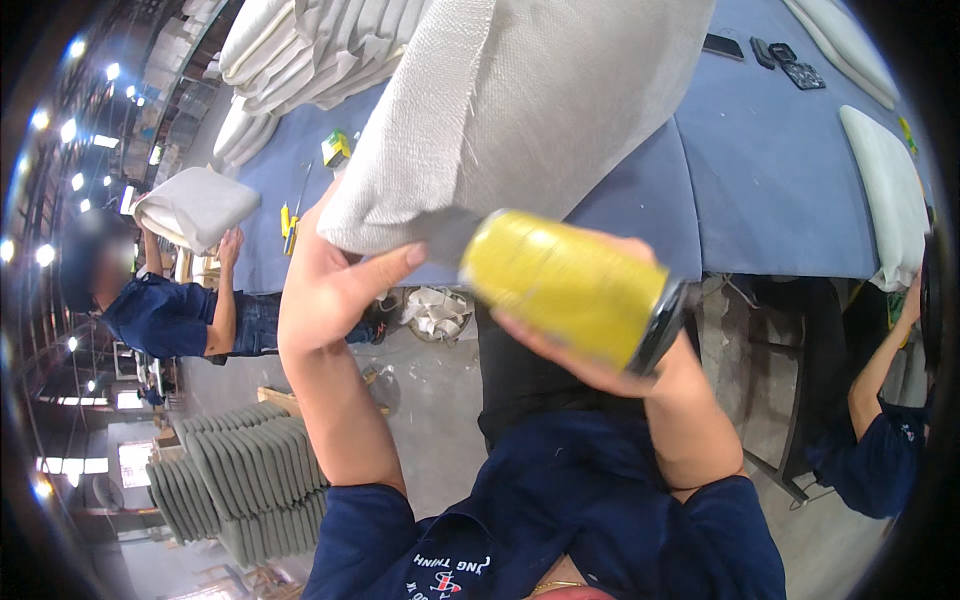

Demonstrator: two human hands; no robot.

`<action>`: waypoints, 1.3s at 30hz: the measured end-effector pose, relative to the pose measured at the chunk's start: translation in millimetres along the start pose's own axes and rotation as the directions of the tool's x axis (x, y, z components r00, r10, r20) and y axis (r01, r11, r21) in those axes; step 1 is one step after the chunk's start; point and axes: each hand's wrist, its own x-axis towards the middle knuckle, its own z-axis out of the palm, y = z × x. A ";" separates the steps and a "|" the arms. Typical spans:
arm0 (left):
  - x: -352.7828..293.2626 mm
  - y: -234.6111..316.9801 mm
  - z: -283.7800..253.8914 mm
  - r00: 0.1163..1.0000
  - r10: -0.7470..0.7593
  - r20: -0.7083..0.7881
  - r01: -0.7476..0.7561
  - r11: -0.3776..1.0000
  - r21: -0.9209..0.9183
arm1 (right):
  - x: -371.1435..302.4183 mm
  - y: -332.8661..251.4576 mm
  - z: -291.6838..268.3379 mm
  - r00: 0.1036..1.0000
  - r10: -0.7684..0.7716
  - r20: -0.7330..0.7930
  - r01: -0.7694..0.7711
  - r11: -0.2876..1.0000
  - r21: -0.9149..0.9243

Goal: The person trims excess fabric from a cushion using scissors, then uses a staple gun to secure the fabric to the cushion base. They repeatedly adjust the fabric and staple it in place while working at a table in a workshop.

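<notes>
A large cushion in a light grey woven cover (560, 110) leans over the table toward me, a seam running along it. My left hand (335, 270) grips its near corner, fingers behind the cover and thumb in front. Around a thick yellow cylinder with a black end (560, 285), my right hand (600, 365) is closed. A grey part at the cylinder's other end meets the cushion's corner by my left thumb. Motion blurs the cylinder, so its exact kind cannot be told.
The blue-covered table (770, 190) holds stacked grey covers (320, 50), a green-yellow box (336, 148), yellow-handled tools (289, 228) and a phone (723, 46). Left, a co-worker (170, 310) handles another cushion (195, 208); another person (885, 440) works at right. Cushions (245, 480) are stacked behind on the left.
</notes>
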 end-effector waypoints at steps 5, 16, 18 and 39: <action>18.7 -34.8 -13.3 0.979 0.097 -0.179 -0.124 0.982 -0.145 | -6.2 17.3 -67.2 0.656 0.754 -0.039 -0.733 0.648 0.207; 30.3 -61.3 -19.2 0.966 0.036 -0.255 -0.094 0.971 -0.219 | -99.6 158.4 -228.0 0.444 0.452 -0.774 -0.876 0.037 -0.481; 28.4 -66.3 -12.5 0.957 0.009 -0.289 -0.056 0.986 -0.156 | -95.4 168.7 -222.3 0.421 0.469 -0.776 -0.863 -0.057 -0.502; -10.6 -56.7 88.0 0.909 0.404 0.102 -0.413 0.840 0.353 | -143.7 206.6 -228.4 0.584 0.310 -0.750 -0.812 0.215 -0.543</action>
